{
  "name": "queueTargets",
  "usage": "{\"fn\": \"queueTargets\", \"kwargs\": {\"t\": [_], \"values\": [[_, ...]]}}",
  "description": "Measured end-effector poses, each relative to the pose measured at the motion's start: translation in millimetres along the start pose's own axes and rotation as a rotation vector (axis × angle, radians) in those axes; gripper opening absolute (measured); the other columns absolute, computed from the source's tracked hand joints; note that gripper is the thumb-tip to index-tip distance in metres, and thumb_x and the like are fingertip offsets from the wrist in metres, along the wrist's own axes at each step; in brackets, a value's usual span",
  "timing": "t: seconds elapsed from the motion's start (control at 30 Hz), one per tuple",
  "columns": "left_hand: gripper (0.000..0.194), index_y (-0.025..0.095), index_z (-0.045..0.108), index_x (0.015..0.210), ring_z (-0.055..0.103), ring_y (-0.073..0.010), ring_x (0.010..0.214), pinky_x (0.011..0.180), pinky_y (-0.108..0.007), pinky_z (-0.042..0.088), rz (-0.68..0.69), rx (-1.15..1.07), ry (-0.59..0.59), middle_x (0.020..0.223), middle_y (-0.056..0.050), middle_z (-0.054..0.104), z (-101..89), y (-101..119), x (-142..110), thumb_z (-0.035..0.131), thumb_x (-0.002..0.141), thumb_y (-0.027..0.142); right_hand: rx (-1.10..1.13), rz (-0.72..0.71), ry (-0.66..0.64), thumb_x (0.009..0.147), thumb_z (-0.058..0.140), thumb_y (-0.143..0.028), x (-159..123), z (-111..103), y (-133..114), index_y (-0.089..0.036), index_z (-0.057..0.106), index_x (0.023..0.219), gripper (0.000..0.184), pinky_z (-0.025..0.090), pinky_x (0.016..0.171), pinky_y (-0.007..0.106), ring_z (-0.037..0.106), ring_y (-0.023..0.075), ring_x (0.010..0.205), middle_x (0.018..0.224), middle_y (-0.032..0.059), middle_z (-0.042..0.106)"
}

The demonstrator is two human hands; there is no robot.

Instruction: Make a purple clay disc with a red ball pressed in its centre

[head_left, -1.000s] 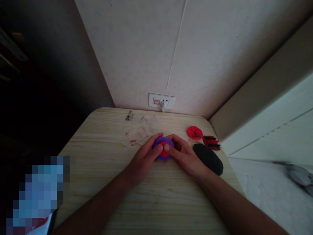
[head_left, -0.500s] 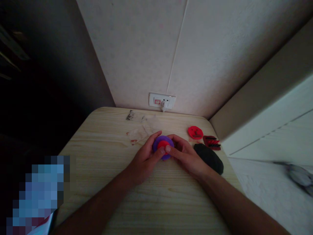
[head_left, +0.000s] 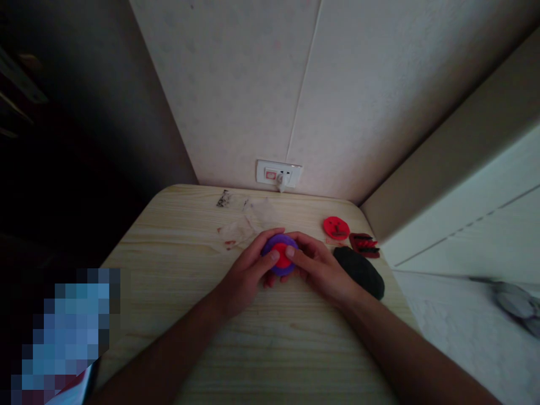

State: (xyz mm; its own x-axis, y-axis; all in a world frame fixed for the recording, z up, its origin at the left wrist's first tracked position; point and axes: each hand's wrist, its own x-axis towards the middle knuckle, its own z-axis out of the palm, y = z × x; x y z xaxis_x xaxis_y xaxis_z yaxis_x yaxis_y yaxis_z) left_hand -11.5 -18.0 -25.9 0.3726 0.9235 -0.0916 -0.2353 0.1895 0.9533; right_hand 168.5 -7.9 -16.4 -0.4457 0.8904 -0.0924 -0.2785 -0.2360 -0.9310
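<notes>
Both my hands meet over a purple disc with a red centre (head_left: 280,247) near the middle of the light wooden table (head_left: 181,247). My left hand (head_left: 248,275) wraps it from the left, thumb pressed on top. My right hand (head_left: 320,270) grips it from the right, thumb on the red part. Both thumbs touch at the disc's near edge. The disc's underside is hidden by my fingers.
A red round piece (head_left: 336,228) and a red-and-black rectangular piece (head_left: 364,244) lie at the table's far right, with a black lump (head_left: 359,271) just beside my right wrist. Crumpled clear plastic (head_left: 242,225) lies behind the disc. A wall socket (head_left: 278,174) sits above the table's back edge.
My thumbs shifted slightly over the disc, covering more of the red centre; both hands stayed in place on the table.
</notes>
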Motion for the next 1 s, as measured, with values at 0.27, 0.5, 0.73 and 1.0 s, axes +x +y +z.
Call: {"fn": "queueTargets", "kwargs": {"t": [0.27, 0.5, 0.73, 1.0], "values": [[0.065, 0.022, 0.048, 0.150, 0.057, -0.0115, 0.061, 0.054, -0.025, 0.043, -0.006, -0.087, -0.023, 0.088, -0.004, 0.068, 2.6, -1.0, 2.9, 0.066, 0.093, 0.049, 0.142, 0.033, -0.017, 0.091, 0.075, -0.045, 1.1, 2.1, -1.9, -0.017, 0.067, 0.109, 0.034, 0.056, 0.060, 0.026, 0.069, 0.0135, 0.059, 0.084, 0.0029, 0.074], [0.073, 0.020, 0.050, 0.147, 0.053, -0.0079, 0.060, 0.052, -0.022, 0.042, 0.010, 0.085, 0.030, 0.103, -0.006, 0.066, 5.9, 3.9, 2.3, 0.078, 0.083, 0.043, -0.019, -0.010, 0.062, 0.083, 0.084, -0.042, 0.6, 1.0, 2.6, -0.018, 0.070, 0.108, 0.037, 0.059, 0.072, 0.029, 0.071, 0.0168, 0.078, 0.095, 0.0041, 0.074], [0.071, 0.018, 0.050, 0.146, 0.051, -0.0070, 0.059, 0.051, -0.023, 0.040, 0.000, 0.051, 0.028, 0.101, -0.006, 0.066, 3.8, 0.4, 2.6, 0.076, 0.085, 0.044, -0.057, -0.016, 0.048, 0.086, 0.080, -0.042, 1.3, -0.9, 3.7, -0.019, 0.070, 0.110, 0.035, 0.058, 0.074, 0.030, 0.070, 0.0167, 0.078, 0.096, 0.0042, 0.073], [0.074, 0.018, 0.045, 0.151, 0.051, -0.0070, 0.056, 0.049, -0.022, 0.038, -0.048, -0.090, 0.016, 0.099, -0.006, 0.066, 0.1, -2.9, 4.6, 0.074, 0.087, 0.041, -0.142, -0.145, 0.105, 0.078, 0.088, -0.031, 1.0, -3.3, 1.5, -0.026, 0.063, 0.132, 0.060, 0.061, 0.083, 0.030, 0.070, 0.0183, 0.098, 0.116, 0.0052, 0.072]]}}
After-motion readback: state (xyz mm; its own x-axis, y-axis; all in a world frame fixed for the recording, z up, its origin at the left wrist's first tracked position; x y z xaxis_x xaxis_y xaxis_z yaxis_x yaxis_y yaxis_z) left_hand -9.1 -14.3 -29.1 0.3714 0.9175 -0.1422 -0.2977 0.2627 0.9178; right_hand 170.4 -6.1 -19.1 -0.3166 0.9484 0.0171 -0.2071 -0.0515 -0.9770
